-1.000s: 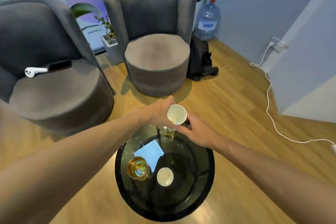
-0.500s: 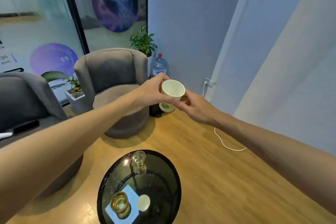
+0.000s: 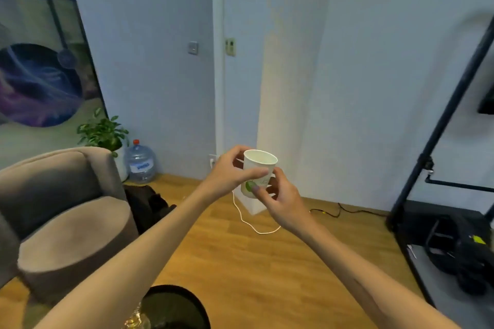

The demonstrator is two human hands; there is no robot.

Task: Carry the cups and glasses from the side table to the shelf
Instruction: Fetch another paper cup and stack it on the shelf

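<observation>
A white paper cup (image 3: 259, 165) with a green print is held upright in mid-air, in front of the pale wall. My left hand (image 3: 230, 172) grips its side from the left, thumb across the front. My right hand (image 3: 280, 200) holds the cup's lower part from the right. The round black side table (image 3: 181, 304) shows only its far edge at the bottom of the view, with a bit of a glass (image 3: 136, 320) beside my left forearm. The other cups on it are out of view.
A grey armchair (image 3: 66, 216) stands at the left, with a black bag (image 3: 147, 205), a water bottle (image 3: 140, 161) and a plant (image 3: 103, 131) behind it. A white cable (image 3: 251, 224) lies on the wooden floor. A black metal rack (image 3: 438, 131) with dark gear stands at the right.
The view has swung up and to the right, away from the side table. Both hands still hold the paper cup, which now sits in front of the wall; the rack has come into view.
</observation>
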